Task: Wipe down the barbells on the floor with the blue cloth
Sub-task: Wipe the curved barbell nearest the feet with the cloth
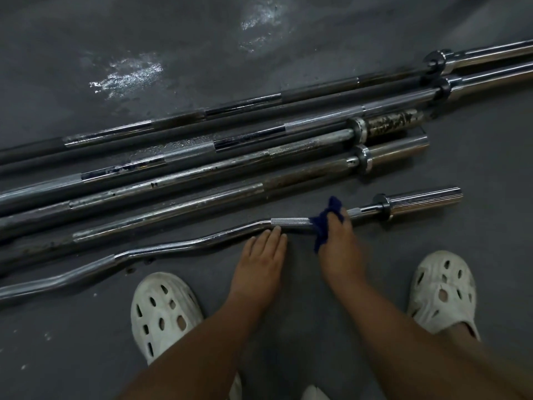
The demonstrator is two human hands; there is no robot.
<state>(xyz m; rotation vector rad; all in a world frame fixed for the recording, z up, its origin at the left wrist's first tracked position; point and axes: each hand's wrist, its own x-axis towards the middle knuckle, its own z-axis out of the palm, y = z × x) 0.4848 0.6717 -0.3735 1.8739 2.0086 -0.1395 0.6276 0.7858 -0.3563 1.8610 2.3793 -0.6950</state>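
"Gripping the crumpled dark-blue cloth (324,226), the right hand (337,249) had its fingers curled over the nearest bar, hadn't it?"

"Yes. The cloth was wrapped round the zigzag chrome curl bar (173,246), on the knurled stretch just short of its right collar. The left hand (261,255) lay flat beside it, fingers straight and close together, tips touching the bar's near side."

"What could have gone wrong from there?"

"By my judgement, the bar could have rolled. A bent bar rocks on its bends on a smooth dark-grey floor (173,39), and the left fingertips only rested against it. A hard stroke might have swung it onto those fingers, or towards the white perforated clogs (164,310) planted on either side. The knurling might also have snagged the cloth and dragged it out of the grip. And the long straight steel barbells (202,157) lay packed side by side just behind, some rusty and pitted. One could easily have been skipped, or had its underside left dirty."

"Any bucket, tray or bottle?"

"None showed, so nothing was holding anything. Only pale, wet-looking patches on the floor beyond the bars."
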